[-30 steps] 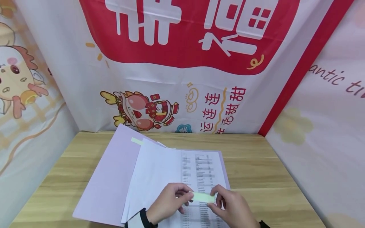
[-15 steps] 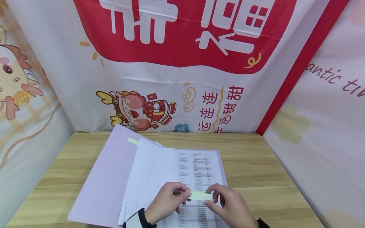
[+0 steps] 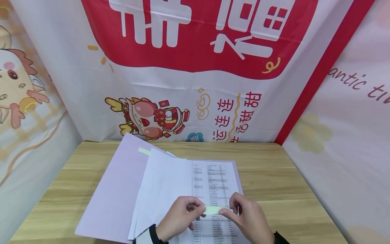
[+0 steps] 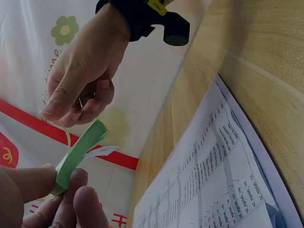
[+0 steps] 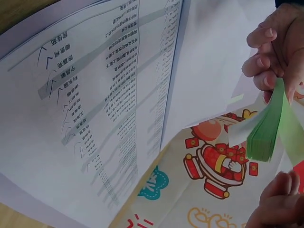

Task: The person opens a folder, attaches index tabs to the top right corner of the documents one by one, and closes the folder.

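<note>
A pad of narrow pale green sticky notes (image 3: 212,210) is above the printed sheet in the head view. My left hand (image 3: 182,214) pinches one end of this pad, thumb on one side and fingers on the other. In the left wrist view the free ends of the pad (image 4: 81,154) fan apart, with a white slip (image 4: 101,151) sticking out. My right hand (image 3: 250,218) pinches the end of the top note, which bends away from the rest while its other end stays at the pad. Below both hands lies a printed list (image 3: 217,184) with grey rows.
An open lilac folder (image 3: 108,193) on the wooden table (image 3: 274,176) holds the papers. Another green note (image 3: 144,151) sticks out at the top of the left-hand pages. Printed cloth walls (image 3: 170,79) stand at the back and both sides.
My right hand has shifted slightly, its index finger lifting and its thumb now over the pad's right end. The left hand keeps its grip. The head view has swayed a little.
</note>
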A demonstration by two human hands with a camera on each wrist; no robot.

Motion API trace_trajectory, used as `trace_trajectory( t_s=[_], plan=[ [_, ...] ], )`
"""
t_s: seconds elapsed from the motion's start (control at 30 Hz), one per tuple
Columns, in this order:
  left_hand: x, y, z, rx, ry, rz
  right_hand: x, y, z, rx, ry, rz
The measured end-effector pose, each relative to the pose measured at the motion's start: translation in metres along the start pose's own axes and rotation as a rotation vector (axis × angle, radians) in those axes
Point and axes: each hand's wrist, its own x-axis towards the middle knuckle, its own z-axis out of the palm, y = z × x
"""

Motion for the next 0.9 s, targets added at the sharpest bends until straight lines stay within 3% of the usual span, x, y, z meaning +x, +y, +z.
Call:
trace_trajectory(
  t_s=[0.13,0.37,0.6,0.9],
  plan=[
    [-0.0005,-0.0012,0.0009,-0.005,0.006,0.016,0.0002,-0.0001,-0.0003,0.085,-0.079,0.042],
    [0.0014,-0.0032,0.0013,0.028,0.033,0.015,0.0021,-0.0013,0.0012,0.258,-0.174,0.037],
    [0.0004,-0.0032,0.0006,0.035,0.036,-0.001,0.0029,-0.0024,0.0028,0.235,-0.165,0.017],
    [-0.001,-0.0023,0.0032,0.023,0.038,-0.041,0.0067,-0.0039,0.0026,0.242,-0.218,0.034]
  ],
)
